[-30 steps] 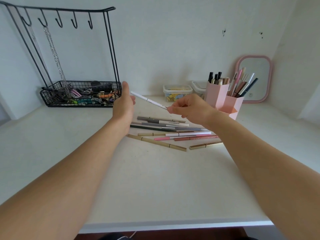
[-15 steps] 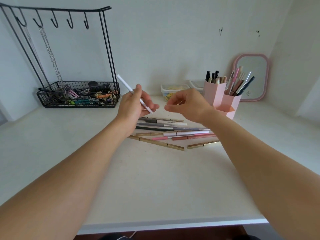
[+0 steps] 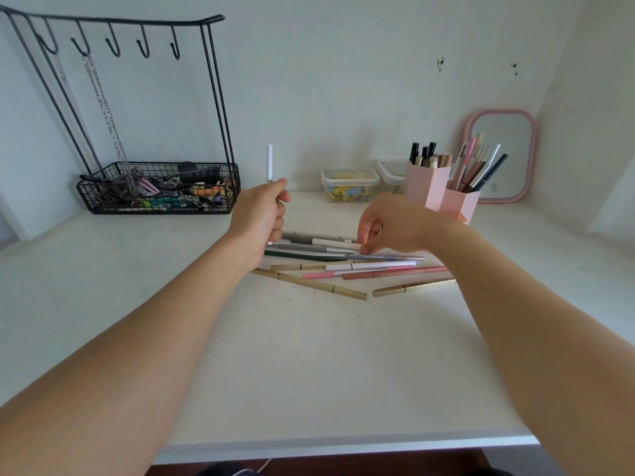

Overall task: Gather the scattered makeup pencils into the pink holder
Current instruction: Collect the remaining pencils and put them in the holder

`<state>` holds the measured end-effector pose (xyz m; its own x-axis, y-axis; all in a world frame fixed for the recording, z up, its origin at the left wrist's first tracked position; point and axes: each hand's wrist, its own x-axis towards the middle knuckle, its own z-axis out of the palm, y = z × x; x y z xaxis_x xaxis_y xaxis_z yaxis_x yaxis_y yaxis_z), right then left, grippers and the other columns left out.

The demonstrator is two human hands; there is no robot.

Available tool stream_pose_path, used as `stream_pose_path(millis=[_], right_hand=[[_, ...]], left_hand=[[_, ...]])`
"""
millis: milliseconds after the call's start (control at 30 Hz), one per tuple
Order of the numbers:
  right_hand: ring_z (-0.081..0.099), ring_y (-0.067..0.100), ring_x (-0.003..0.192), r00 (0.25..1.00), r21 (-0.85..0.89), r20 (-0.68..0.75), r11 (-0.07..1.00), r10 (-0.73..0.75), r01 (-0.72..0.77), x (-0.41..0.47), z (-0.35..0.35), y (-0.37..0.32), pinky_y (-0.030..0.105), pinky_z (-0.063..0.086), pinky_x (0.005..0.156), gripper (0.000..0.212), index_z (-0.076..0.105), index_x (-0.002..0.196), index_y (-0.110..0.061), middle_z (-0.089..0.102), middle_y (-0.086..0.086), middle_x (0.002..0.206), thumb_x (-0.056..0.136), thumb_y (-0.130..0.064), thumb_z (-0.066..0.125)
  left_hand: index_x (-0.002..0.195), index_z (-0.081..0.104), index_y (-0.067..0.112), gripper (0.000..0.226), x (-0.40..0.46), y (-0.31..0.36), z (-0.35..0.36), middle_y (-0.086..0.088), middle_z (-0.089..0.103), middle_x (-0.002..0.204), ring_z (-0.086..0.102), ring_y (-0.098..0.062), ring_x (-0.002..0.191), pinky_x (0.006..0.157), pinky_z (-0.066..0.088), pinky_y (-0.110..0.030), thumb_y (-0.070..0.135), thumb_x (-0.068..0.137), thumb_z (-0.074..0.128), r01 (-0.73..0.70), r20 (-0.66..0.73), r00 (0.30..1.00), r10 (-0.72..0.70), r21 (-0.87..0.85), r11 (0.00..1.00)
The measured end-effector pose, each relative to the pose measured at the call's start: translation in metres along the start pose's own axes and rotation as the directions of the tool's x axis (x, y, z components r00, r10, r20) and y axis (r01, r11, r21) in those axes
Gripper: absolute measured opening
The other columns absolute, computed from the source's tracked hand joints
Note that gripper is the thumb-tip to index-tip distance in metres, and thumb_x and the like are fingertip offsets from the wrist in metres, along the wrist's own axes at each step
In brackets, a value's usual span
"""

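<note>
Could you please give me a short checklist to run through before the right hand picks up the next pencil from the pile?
1. Left hand grips the white pencil upright, clear of the pile: ok.
2. Right hand is over the scattered pencils, fingertips at a grey one: ok.
3. A pencil is pinched already: cannot tell.
4. Pink holder stands upright behind the right hand: ok.
5. Room left in the holder: cannot tell.
6. Table edge is well away from the pile: ok.
</note>
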<state>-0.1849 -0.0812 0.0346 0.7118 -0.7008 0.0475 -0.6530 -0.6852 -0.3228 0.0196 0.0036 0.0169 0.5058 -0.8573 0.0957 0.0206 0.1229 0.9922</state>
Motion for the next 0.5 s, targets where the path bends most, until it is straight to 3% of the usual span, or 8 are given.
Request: stream_pose_path(millis=[167, 233, 300, 400, 500], right_hand=[[0.060, -0.001, 0.079, 1.000, 0.010, -0.009, 1.000, 0.011, -0.011, 0.002, -0.002, 0.001, 0.025, 0.048, 0.088, 0.009, 0.077, 0.096, -0.017, 0.067, -0.015, 0.083, 0.088, -0.019, 0.074], [0.059, 0.002, 0.076, 0.999, 0.102, -0.020, 0.994, 0.029, -0.027, -0.001, -0.007, 0.002, 0.023, 0.049, 0.081, 0.007, 0.075, 0.095, -0.016, 0.064, -0.015, 0.080, 0.092, -0.018, 0.069], [0.054, 0.006, 0.070, 0.997, 0.311, -0.042, 0.949, 0.069, -0.053, -0.005, -0.011, 0.000, 0.020, 0.045, 0.070, 0.008, 0.071, 0.091, -0.014, 0.063, -0.008, 0.078, 0.095, -0.017, 0.065], [0.052, 0.010, 0.069, 0.993, 0.749, -0.073, 0.663, 0.098, -0.011, -0.003, -0.007, -0.010, 0.021, 0.047, 0.066, 0.009, 0.070, 0.095, -0.006, 0.063, 0.003, 0.082, 0.096, -0.011, 0.062], [0.052, 0.010, 0.067, 0.990, 0.929, -0.106, 0.363, 0.089, 0.067, 0.003, 0.008, -0.028, 0.020, 0.047, 0.063, 0.011, 0.067, 0.091, -0.006, 0.062, 0.003, 0.079, 0.098, -0.009, 0.059]], left_hand=[[0.079, 0.059, 0.012, 0.025, 0.001, -0.005, 0.004, 0.003, 0.030, 0.057, 0.025, -0.010, 0.046, 0.039, 0.020, -0.020, 0.026, 0.099, 0.056, -0.021, -0.004, 1.000, 0.021, -0.018, 1.000], [0.081, 0.059, 0.013, 0.022, 0.002, -0.004, 0.004, 0.004, 0.029, 0.057, 0.026, -0.011, 0.048, 0.042, 0.024, -0.021, 0.029, 0.096, 0.062, -0.031, -0.027, 0.999, 0.029, -0.070, 0.997], [0.083, 0.059, 0.015, 0.023, 0.002, -0.003, 0.005, 0.006, 0.032, 0.058, 0.030, -0.011, 0.051, 0.047, 0.030, -0.023, 0.033, 0.091, 0.070, -0.050, -0.040, 0.998, 0.046, -0.106, 0.993], [0.087, 0.057, 0.019, 0.033, 0.000, -0.004, 0.009, 0.007, 0.036, 0.063, 0.037, -0.011, 0.057, 0.059, 0.039, -0.027, 0.041, 0.078, 0.079, -0.080, 0.011, 0.997, 0.082, -0.116, 0.990], [0.090, 0.057, 0.020, 0.030, -0.003, -0.006, 0.017, 0.005, 0.044, 0.069, 0.045, -0.012, 0.066, 0.073, 0.048, -0.031, 0.039, 0.082, 0.078, -0.119, 0.082, 0.988, 0.130, -0.132, 0.984]])
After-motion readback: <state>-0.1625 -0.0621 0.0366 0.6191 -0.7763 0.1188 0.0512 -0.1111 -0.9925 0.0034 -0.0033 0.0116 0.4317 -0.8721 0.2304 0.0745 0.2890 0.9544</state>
